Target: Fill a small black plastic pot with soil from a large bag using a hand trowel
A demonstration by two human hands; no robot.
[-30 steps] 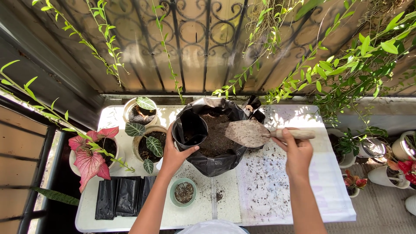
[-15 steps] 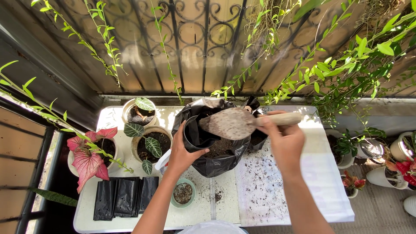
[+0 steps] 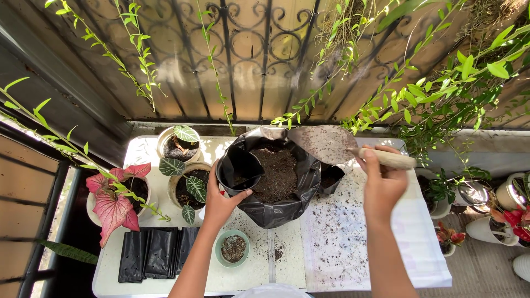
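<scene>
Black plastic forms both the small grow bag (image 3: 238, 168) and the large soil sack (image 3: 279, 179) standing open at the middle of the white desk (image 3: 259, 270); the left hand (image 3: 221, 201) is curled round the lower wall of the grow bag, thumb at its near rim, holding it tilted with the mouth toward the sack and touching the sack's left edge; the right hand (image 3: 381, 185) is closed in a fist on the pale wooden handle of a trowel (image 3: 337, 146), whose soil-dusted blade lies nearly flat over the sack's far right rim, apparently carrying no load; dark soil (image 3: 276, 174) fills the sack; the grow bag seems to hold only a little at its bottom. Step in hand, by judgement: filling the grow bag, with the trowel between scoops. The next move calls for dipping the blade into the soil and carrying a level load leftward to the bag's mouth, while the left hand keeps that mouth open and steady, since the thin wall may fold. Nearby: a second small black bag (image 3: 331, 179) just right of the sack; a pot with dark veined leaves (image 3: 187, 190); a pink-leaved plant (image 3: 118, 201); flat spare bags (image 3: 157, 254); a green bowl (image 3: 233, 248); soil crumbs on a white sheet (image 3: 353, 243).
</scene>
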